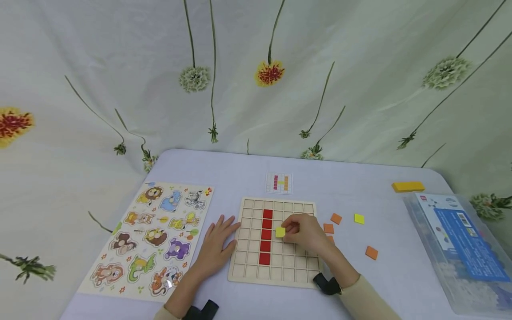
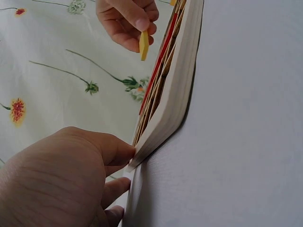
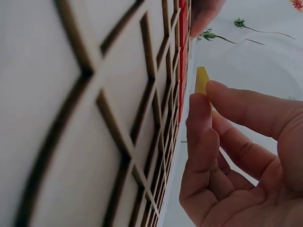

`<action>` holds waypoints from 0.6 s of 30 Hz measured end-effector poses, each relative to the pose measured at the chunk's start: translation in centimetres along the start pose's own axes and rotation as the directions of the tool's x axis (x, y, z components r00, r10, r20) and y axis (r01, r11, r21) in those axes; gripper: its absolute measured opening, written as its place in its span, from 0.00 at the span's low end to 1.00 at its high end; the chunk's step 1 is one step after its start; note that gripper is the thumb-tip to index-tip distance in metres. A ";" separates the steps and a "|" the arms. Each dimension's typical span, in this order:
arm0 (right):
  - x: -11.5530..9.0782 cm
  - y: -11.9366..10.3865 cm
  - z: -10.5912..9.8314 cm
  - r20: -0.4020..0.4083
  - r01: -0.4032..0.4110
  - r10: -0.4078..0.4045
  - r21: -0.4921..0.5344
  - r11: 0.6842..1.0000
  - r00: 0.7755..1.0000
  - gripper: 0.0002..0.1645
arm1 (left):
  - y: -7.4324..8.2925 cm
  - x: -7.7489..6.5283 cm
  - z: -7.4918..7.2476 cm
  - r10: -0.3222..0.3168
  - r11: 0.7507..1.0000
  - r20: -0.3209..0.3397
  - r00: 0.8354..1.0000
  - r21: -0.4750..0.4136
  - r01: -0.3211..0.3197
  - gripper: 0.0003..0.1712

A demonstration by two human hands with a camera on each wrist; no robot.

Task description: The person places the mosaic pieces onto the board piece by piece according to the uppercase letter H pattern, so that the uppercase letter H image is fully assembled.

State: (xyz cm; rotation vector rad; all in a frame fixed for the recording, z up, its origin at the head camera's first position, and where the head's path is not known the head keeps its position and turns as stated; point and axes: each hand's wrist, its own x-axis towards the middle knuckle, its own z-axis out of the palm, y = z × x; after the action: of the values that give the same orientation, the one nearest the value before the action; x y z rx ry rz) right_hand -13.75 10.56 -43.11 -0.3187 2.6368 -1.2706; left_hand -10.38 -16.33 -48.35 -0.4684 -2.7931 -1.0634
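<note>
While a yellow tile [image 1: 280, 232] is pinched by the right hand [image 1: 305, 233] over the gridded board [image 1: 276, 272], lower centre, five red tiles [image 1: 266, 234] are already seated in a column. Judging by the pattern card [image 1: 279, 183] above, yellow and orange remain to be set, loose orange tiles [image 1: 336, 218] being seen right of centre; the board's left edge is touched by the left hand [image 1: 218, 242], fingers spread, grasping nothing.

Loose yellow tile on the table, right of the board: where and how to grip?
Pinch opposite side edges of the loose yellow tile, probably best straight from above. It lies flat and looks thin, so its edges likely offer the only purchase; every side is free, the nearest orange tile lying apart.
</note>
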 end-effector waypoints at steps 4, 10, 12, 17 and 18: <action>0.4 0.3 0.5 0.034 0.004 -0.003 -0.034 0.999 0.999 0.11 | 0.0 0.0 0.0 0.003 1.000 0.000 1.000 -0.001 -0.003 0.27; 0.6 0.2 0.8 0.065 0.027 -0.023 -0.068 0.997 0.998 0.10 | 0.0 0.0 0.2 0.012 1.000 -0.011 1.000 0.001 -0.012 0.27; 0.6 0.2 0.9 0.067 0.033 -0.028 -0.078 0.996 0.997 0.10 | -0.1 0.0 0.2 0.010 1.000 -0.012 1.000 0.001 -0.009 0.27; 0.7 0.1 1.1 0.078 0.042 -0.036 -0.084 0.996 0.996 0.10 | -0.1 0.0 0.2 0.002 1.000 -0.009 1.000 0.001 -0.002 0.27; 0.7 0.1 1.1 0.082 0.045 -0.038 -0.085 0.995 0.996 0.10 | 0.0 -0.1 0.1 0.000 1.000 -0.008 1.000 0.003 0.000 0.27</action>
State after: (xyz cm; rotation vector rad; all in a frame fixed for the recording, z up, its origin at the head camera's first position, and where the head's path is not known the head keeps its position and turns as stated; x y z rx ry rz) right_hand -14.13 9.61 -43.94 -0.4311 2.6346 -1.1325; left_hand -10.34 -16.28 -48.49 -0.4632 -2.7874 -1.0591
